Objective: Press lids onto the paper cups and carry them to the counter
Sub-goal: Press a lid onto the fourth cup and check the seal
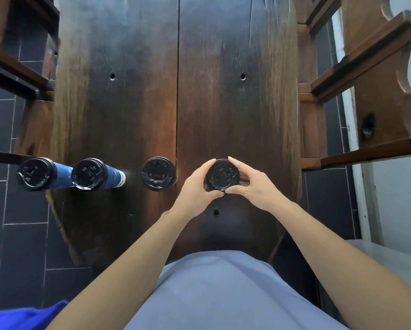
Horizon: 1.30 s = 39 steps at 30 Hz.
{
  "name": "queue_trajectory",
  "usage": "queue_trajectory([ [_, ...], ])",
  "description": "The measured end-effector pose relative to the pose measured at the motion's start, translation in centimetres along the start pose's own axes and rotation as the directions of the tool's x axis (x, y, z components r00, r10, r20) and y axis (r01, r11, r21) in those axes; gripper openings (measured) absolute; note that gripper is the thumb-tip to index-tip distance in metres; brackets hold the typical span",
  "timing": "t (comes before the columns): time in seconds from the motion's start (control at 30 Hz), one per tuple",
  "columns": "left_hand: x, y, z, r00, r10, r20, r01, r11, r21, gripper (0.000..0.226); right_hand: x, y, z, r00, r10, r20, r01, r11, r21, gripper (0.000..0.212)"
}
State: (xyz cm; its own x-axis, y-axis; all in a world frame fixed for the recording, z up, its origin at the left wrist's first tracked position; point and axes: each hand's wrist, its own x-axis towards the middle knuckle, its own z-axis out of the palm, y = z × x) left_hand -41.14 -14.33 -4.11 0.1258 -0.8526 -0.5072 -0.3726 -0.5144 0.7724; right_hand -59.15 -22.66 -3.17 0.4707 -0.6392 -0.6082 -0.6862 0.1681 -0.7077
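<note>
Several blue paper cups with black plastic lids stand in a row across the dark wooden table (133,110). The far-left cup (36,173) and the second cup (90,174) show their blue sides. A third lidded cup (158,173) stands near the middle. The fourth cup's black lid (221,175) sits between my hands. My left hand (197,186) grips the lid's left rim with thumb and fingers. My right hand (252,184) grips its right rim. The cup body under this lid is hidden.
Wooden chairs (378,67) flank the table on the right and another wooden chair (14,67) on the left. Dark tiled floor (16,234) lies to the left. A white surface (390,258) is at the lower right. A blue cloth (21,315) shows at the bottom left.
</note>
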Motion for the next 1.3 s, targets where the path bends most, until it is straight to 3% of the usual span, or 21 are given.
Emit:
queue_trajectory([
  [1.3, 0.1, -1.0, 0.0, 1.0, -0.003, 0.01, 0.003, 1.0, -0.026, 0.082, 0.2, -0.5, 0.6, 1.0, -0.006, -0.003, 0.006, 1.0, -0.004, 0.081],
])
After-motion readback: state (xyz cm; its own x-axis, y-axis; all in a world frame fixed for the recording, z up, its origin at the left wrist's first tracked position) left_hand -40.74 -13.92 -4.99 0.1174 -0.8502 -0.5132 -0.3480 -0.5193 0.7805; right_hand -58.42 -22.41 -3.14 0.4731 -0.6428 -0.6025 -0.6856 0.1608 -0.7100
